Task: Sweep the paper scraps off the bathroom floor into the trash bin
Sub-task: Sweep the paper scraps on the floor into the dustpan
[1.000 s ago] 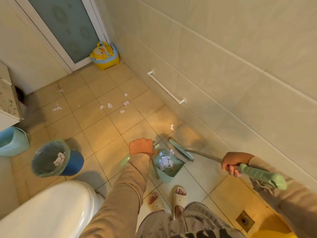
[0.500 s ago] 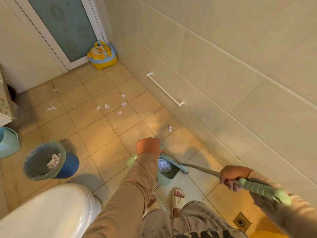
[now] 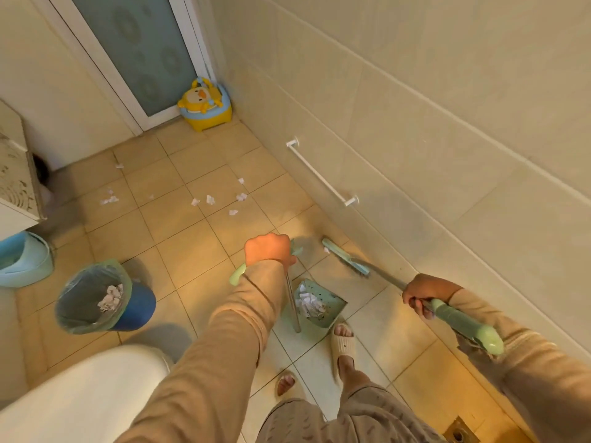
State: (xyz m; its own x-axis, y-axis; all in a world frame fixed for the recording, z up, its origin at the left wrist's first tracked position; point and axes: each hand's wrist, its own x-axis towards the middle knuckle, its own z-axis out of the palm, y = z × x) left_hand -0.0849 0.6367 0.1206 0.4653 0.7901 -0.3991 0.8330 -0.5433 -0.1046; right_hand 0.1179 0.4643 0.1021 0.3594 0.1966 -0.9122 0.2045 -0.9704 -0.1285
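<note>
My left hand (image 3: 270, 249) grips the green handle of the dustpan (image 3: 323, 306), which rests on the floor near my feet with a pile of white scraps in it. My right hand (image 3: 422, 294) holds the broom handle (image 3: 460, 322); the broom head (image 3: 345, 258) lies on the tiles by the wall, touching one scrap (image 3: 326, 250). Several paper scraps (image 3: 209, 199) lie scattered farther off toward the door. The blue trash bin (image 3: 96, 297) with a green liner stands to the left and holds crumpled paper.
A white toilet (image 3: 76, 394) fills the lower left. A light blue basin (image 3: 24, 259) sits at the left edge under a cabinet. A yellow child's potty (image 3: 204, 105) stands by the door. A towel bar (image 3: 321, 174) runs along the right wall. A floor drain (image 3: 460, 431) is bottom right.
The broom head has swung away from the dustpan out to the scrap by the wall. The dustpan, with its scraps, has stayed in my left hand.
</note>
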